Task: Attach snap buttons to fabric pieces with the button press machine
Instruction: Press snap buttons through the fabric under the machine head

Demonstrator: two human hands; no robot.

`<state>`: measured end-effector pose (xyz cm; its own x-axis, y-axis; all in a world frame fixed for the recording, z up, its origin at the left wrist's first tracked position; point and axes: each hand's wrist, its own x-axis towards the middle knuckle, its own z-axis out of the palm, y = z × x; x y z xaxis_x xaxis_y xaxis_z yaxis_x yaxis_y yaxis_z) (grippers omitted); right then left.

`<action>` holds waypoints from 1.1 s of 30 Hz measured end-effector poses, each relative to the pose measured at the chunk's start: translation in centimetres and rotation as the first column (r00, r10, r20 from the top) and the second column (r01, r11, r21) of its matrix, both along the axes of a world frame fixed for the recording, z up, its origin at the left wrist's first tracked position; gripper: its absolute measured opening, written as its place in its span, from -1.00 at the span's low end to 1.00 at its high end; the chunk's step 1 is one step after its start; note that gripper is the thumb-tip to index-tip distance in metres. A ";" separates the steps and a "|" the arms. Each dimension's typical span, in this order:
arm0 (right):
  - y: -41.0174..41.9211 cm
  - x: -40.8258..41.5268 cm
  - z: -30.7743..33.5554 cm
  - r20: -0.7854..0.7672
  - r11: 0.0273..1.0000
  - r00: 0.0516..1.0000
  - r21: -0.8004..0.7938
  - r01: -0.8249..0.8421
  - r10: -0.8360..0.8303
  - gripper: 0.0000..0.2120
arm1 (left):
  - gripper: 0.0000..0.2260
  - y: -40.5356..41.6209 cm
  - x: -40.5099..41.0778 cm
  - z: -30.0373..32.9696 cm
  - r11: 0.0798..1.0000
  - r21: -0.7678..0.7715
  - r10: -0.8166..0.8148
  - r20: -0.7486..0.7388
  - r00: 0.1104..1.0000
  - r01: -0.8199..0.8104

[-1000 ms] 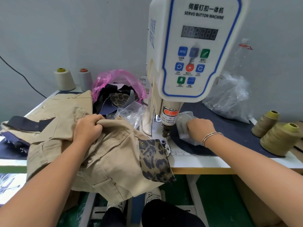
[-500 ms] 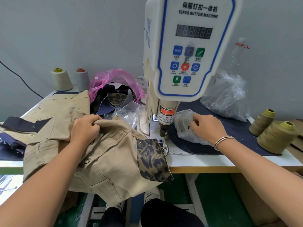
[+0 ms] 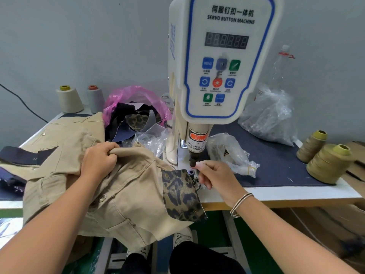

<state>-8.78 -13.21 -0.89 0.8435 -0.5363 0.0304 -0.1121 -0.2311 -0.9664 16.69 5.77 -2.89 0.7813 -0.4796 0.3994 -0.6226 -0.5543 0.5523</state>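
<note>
Left hand (image 3: 98, 162) has a closed grip on a bunched fold of the khaki jacket (image 3: 126, 194), which is draped over the front edge of the tabletop (image 3: 276, 196) and hangs toward the person's lap. A leopard-print patch (image 3: 181, 194) on the jacket lies with its upper corner at the base of the servo button machine (image 3: 219, 62), just beside the small round lower die (image 3: 191, 171). Right hand (image 3: 213, 177) has its fingers curled, tips brought together directly under the dark punch (image 3: 192, 158); it looks to be pinching a small snap part, but the part itself is too small to make out. Judged step: loading a snap piece onto the die or punch before pressing. Clear bag (image 3: 231, 153) lies just behind the right hand on the dark cloth mat (image 3: 276, 165); likely the snap supply, contents not readable. Next move calls for seating the part squarely, then sliding the patch corner over the die with the left hand and clearing the fingers from under the punch before triggering. Risk as judged: fingers sit right in the press line, as the warning label (image 3: 196, 144) cautions. Thread cones (image 3: 327, 163) stand at far right, well apart.
</note>
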 end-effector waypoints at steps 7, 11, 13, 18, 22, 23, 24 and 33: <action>0.6 0.2 -1.0 0.068 0.994 0.997 0.106 0.020 -0.027 -0.74 | -0.65 -0.1 0.1 -0.1 1.000 0.015 0.000 0.012 1.000 -0.001; 1.2 0.4 -0.9 0.074 0.984 0.995 0.169 0.059 -0.072 -0.77 | -0.66 -0.2 0.1 -0.1 1.000 0.019 0.001 0.013 1.000 -0.001; 1.5 0.5 -0.8 0.070 0.976 0.994 0.207 0.073 -0.089 -0.75 | -0.66 -0.1 0.1 -0.1 1.000 0.021 -0.001 0.016 1.000 0.001; 1.4 0.8 0.1 0.011 0.928 0.997 0.367 0.063 -0.072 -0.84 | -0.64 -0.1 -0.1 0.0 1.000 0.012 -0.007 0.023 1.000 0.007; 1.2 0.1 -0.1 0.024 0.936 0.998 0.350 0.041 -0.052 -0.74 | -0.63 -0.1 -0.1 0.0 1.000 0.014 -0.004 0.030 1.000 0.003; 1.3 0.0 0.0 0.019 0.938 0.999 0.344 0.041 -0.050 -0.84 | -0.62 -0.1 -0.1 0.0 1.000 0.013 -0.004 0.031 1.000 0.004; 1.2 0.0 -0.2 0.013 0.940 0.999 0.340 0.043 -0.050 -0.85 | -0.62 -0.1 -0.1 0.0 1.000 0.011 -0.005 0.032 0.999 0.005; 1.1 0.5 -0.1 0.023 0.925 0.996 0.374 0.070 -0.085 -0.84 | -0.66 -0.1 0.1 -0.2 1.000 -0.011 -0.015 0.022 1.000 0.015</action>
